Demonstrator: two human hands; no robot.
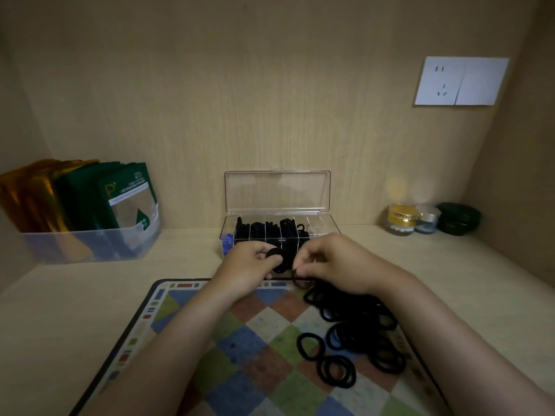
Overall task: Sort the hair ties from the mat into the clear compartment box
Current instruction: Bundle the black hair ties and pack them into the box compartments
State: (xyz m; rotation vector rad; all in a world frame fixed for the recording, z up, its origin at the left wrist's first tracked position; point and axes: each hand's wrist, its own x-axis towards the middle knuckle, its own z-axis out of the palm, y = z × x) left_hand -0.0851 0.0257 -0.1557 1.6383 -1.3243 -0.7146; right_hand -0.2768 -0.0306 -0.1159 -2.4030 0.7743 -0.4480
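A heap of black hair ties (357, 328) lies on the right side of the checkered mat (240, 349). The clear compartment box (318, 228) stands open behind the mat, its lid upright. Several of its compartments hold black ties and the leftmost holds something blue. My left hand (250, 265) grips a small bunch of black hair ties (274, 256) just in front of the box. My right hand (333, 261) pinches one thin black tie (295, 278), stretched between both hands above the mat's far edge.
A translucent bin (90, 241) with green and gold packets stands at the back left. Small cosmetic jars (402, 220) and a dark green case (458, 219) sit at the back right. A wall socket (461, 81) is on the back panel. Wooden walls close both sides.
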